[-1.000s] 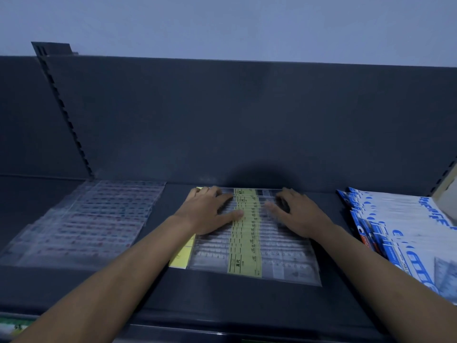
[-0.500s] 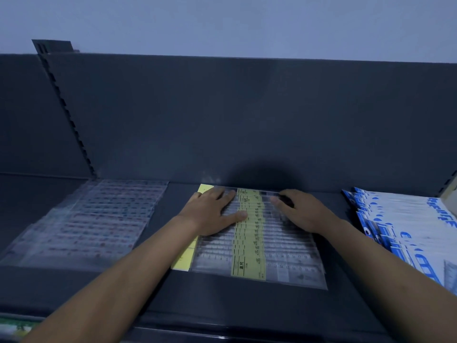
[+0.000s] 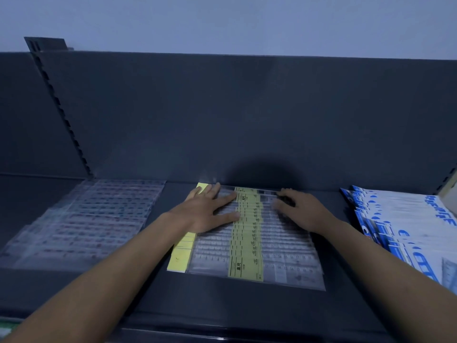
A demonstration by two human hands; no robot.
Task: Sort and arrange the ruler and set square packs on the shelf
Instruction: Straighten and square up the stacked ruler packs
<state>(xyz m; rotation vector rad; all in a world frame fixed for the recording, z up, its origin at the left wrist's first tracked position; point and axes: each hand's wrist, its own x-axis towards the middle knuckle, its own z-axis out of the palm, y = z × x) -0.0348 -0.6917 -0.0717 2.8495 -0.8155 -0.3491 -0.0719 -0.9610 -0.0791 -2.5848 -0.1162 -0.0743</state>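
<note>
Ruler packs (image 3: 249, 246), a fanned stack, are lying centre frame on the shelf (image 3: 222, 305). Left hand (image 3: 207, 214) and right hand (image 3: 299, 214) are pressing flat on its upper end, fingers extended, gripping nothing. Best handling, by judgement: pushing evenly with both palms, squaring the edges.

Clear ruler packs (image 3: 284, 246) bore a yellow label strip (image 3: 247, 243) printed in black, over grey scale marks. A clear stack (image 3: 81, 219) showed faint red and blue rows. Blue-and-white packs (image 3: 408, 224) contrasted with the dark grey shelf (image 3: 222, 305) and pale blue-grey wall (image 3: 222, 21).
</note>
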